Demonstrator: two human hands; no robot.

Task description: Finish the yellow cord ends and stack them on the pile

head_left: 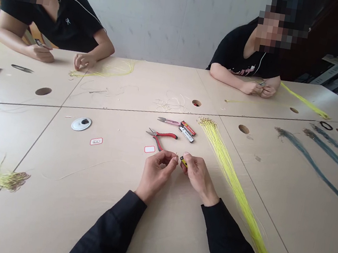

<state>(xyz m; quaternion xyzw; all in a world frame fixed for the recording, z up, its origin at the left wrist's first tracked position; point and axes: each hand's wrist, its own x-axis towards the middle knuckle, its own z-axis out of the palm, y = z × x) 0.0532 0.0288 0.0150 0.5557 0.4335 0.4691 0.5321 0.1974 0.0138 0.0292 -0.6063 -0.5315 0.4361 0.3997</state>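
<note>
Near the middle of the table, my left hand (158,170) pinches a tiny gold-coloured metal piece (177,156) between thumb and fingertips; its exact kind is too small to make out. Close beside it, my right hand (198,174) is closed around a yellow and black lighter (183,161), whose end points at the metal piece. Just beyond my hands lie red-handled pliers (167,135), pink-handled thread snips (169,121), a red lighter (188,128) and a white and black lighter (186,135). To the right stretches a bundle of yellow cords (230,166) with metal ends.
Another yellow cord bundle (12,181) lies at left, and blue-grey cord bundles (321,157) at right. A white grommet cap (81,123), two red-bordered labels (96,141) and open table holes (244,129) are about. Two people (73,17) sit opposite, handling cords.
</note>
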